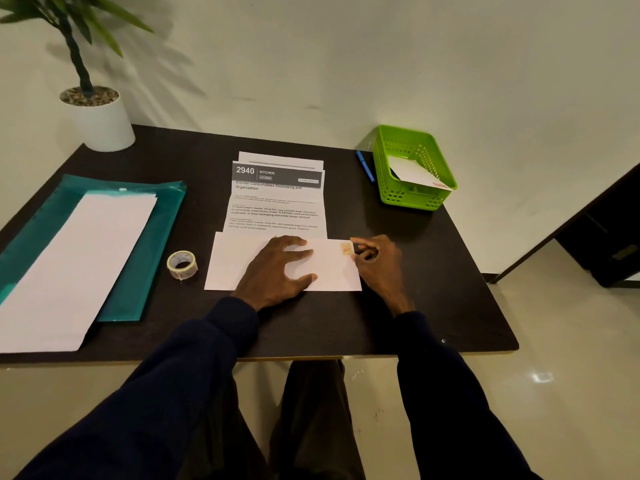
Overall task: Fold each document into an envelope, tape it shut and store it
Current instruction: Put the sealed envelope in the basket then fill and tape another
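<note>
From the head camera: the left hand [277, 268] lies flat on the white envelope [235, 265], fingers spread and pressing it to the dark table [433, 289]. The right hand [375, 261] has its fingers curled, pinching the envelope's right edge by an orange patch [346, 248]. Printed documents [277, 202] sit just behind, touching the envelope. The tape roll [181, 265] stands just left of it. At the far right, a green basket [415, 199] holds another envelope [414, 173].
</note>
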